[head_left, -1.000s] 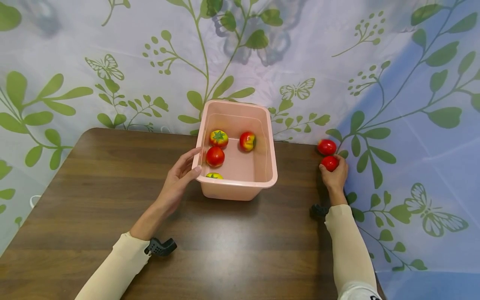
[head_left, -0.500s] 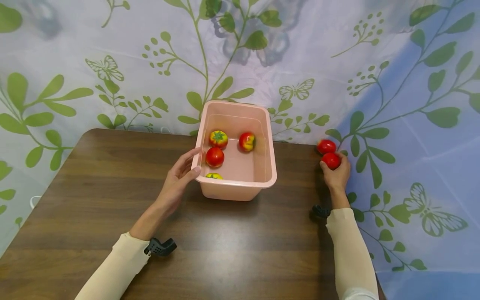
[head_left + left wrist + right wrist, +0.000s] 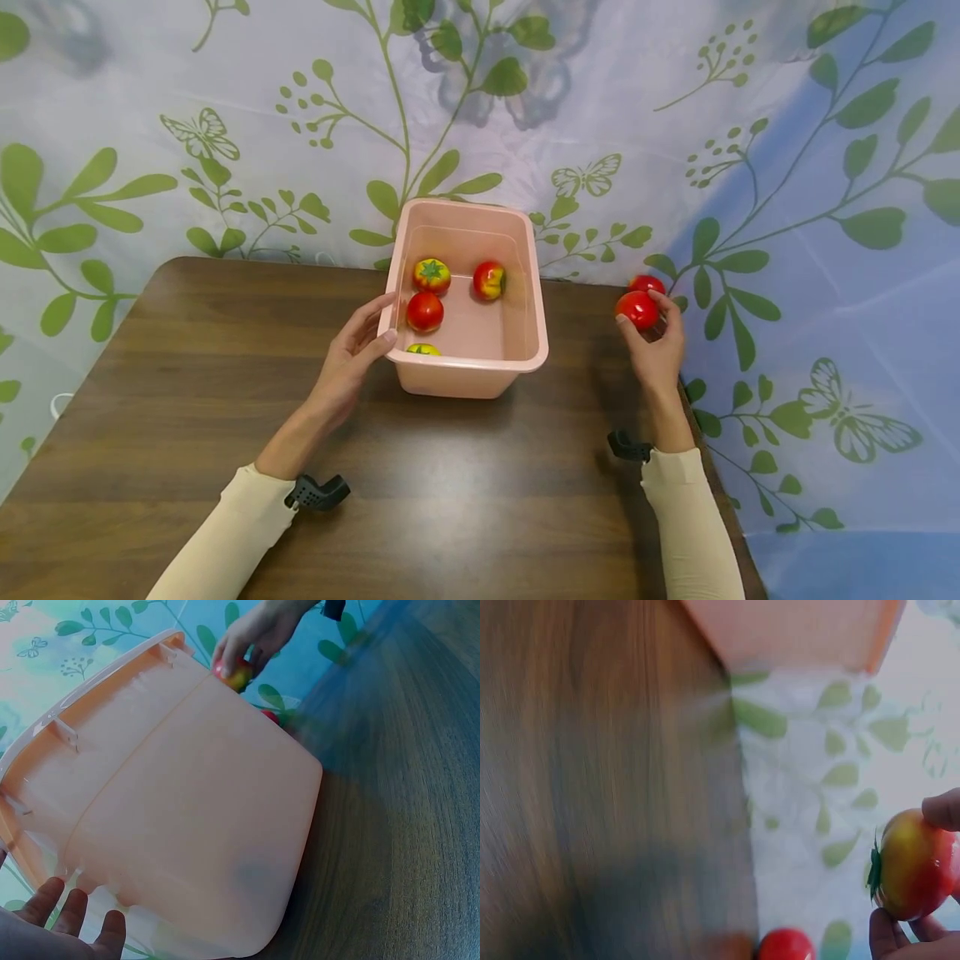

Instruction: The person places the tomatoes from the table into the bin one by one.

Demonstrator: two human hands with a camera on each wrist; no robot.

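One table carries one pink tub, its long axis running away from the person. Two hands reach forward: the left hand grips the tub's left rim, the right hand pinches a tomato above the table between thumb and fingers. Four more tomatoes lie in the tub; a sixth tomato sits at the far right corner. The held one, roundish, points its leafy end down.
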